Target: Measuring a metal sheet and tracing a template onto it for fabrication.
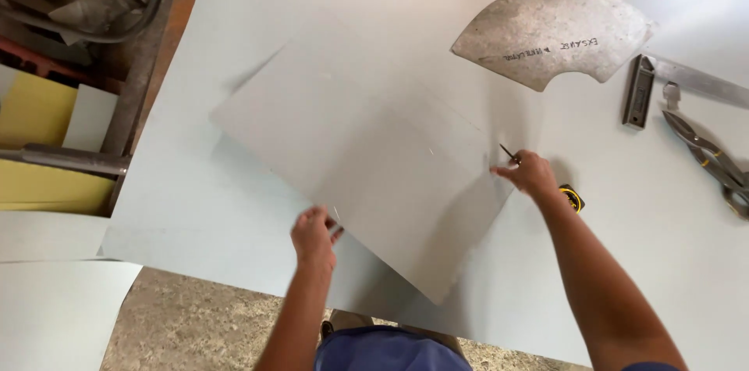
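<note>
A grey rectangular metal sheet (359, 145) lies tilted on a larger grey sheet-covered table (234, 207). My left hand (314, 235) pinches the sheet's near edge. My right hand (530, 174) grips its right edge while holding a thin dark pencil-like tool (509, 154) between the fingers. The sheet's near corner looks lifted off the table, throwing a shadow to its right.
A fan-shaped galvanised metal template (554, 31) lies at the back right. A steel square (663, 82) and tin snips (714, 164) rest at the right edge. A yellow-black tape measure (573, 198) sits under my right wrist. Yellow and pale sheets (47, 184) stack at left.
</note>
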